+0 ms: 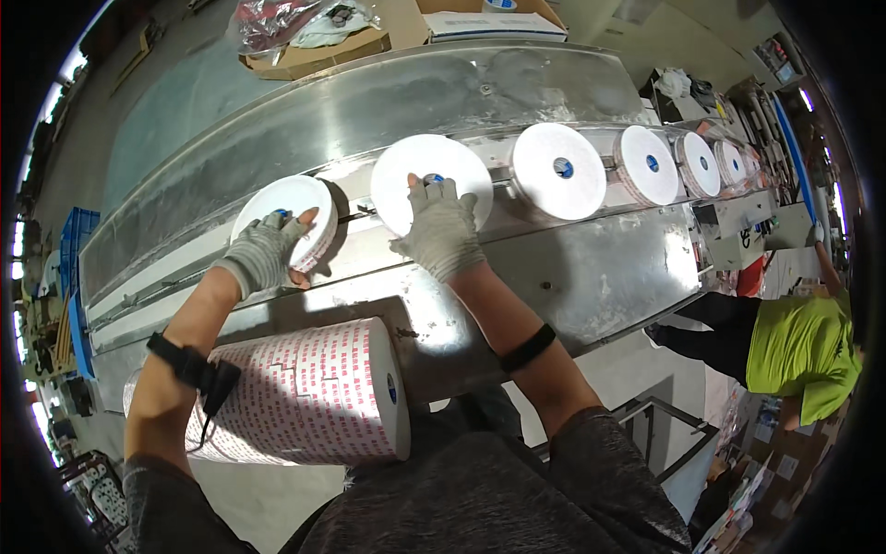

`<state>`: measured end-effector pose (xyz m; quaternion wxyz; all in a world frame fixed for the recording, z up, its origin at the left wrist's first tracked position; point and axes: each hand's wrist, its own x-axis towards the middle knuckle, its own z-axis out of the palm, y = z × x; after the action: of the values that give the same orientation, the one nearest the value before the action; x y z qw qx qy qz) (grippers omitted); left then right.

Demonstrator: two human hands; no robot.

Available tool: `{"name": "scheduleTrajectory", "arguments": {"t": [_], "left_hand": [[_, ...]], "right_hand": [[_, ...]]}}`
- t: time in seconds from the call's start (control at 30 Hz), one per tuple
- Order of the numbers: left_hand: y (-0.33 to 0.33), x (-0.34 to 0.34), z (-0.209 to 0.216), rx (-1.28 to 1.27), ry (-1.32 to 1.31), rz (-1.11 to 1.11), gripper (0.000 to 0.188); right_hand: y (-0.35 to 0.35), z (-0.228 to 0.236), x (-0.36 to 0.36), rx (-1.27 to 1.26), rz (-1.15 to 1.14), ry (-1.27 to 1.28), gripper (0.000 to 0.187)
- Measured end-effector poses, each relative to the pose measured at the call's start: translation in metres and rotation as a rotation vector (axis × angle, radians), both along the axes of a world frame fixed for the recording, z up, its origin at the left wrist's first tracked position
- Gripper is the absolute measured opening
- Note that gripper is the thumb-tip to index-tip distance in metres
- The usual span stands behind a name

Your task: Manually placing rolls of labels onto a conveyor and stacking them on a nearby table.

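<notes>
In the head view, the left hand [265, 251], in a grey glove with bare fingertips, grasps the first roll [293, 194]; its fingers lie across the white face by the core and its thumb is at the near edge; the printed side of that roll shows to the right of the fingers. The right hand [441, 226], gloved alike, lies on the second roll [448, 153], fingers spread forward over the core, thumb out to the left; whether it grips the roll or only rests on it, I cannot tell. The two rolls sit side by side, apart, on the metal bench [591, 263], the first forward of the left forearm, the second forward of the right one.

To the right of the right hand, a third roll [538, 175] lies face up with its blue core showing; past it a fourth roll [637, 175], a fifth roll [692, 175] and a sixth roll [728, 164] run on in a row, farther from the hand. Nearer the body than the left hand, partly under its forearm, is a big roll [295, 397] with red print; well beyond both hands are a carton [401, 26] and plastic bags [272, 26]; far to the right of the right hand, a co-worker [798, 351] in a yellow-green shirt stands beyond the bench.
</notes>
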<state>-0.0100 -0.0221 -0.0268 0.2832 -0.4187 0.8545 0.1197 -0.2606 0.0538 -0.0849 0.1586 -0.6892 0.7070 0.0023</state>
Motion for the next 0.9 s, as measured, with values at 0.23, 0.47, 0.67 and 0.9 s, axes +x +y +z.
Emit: {"name": "scheduleTrajectory", "arguments": {"t": [0.23, 0.47, 0.67, 0.9], "left_hand": [[0.008, 0.010, 0.020, 0.315, -0.045, 0.139, 0.088], [0.129, 0.092, 0.074, 0.208, 0.479, -0.074, 0.108], [0.134, 0.093, 0.062, 0.192, 0.591, 0.038, 0.107], [0.134, 0.106, 0.048, 0.143, 0.585, 0.054, 0.117]], "right_hand": [[0.027, -0.041, -0.018, -0.720, 0.026, -0.356, 0.081], [0.200, 0.028, 0.037, 0.068, -0.177, -1.277, 0.084], [0.216, 0.054, 0.117, -0.008, -0.274, -1.280, 0.124], [0.211, 0.067, 0.124, -0.036, -0.249, -1.103, 0.118]]}}
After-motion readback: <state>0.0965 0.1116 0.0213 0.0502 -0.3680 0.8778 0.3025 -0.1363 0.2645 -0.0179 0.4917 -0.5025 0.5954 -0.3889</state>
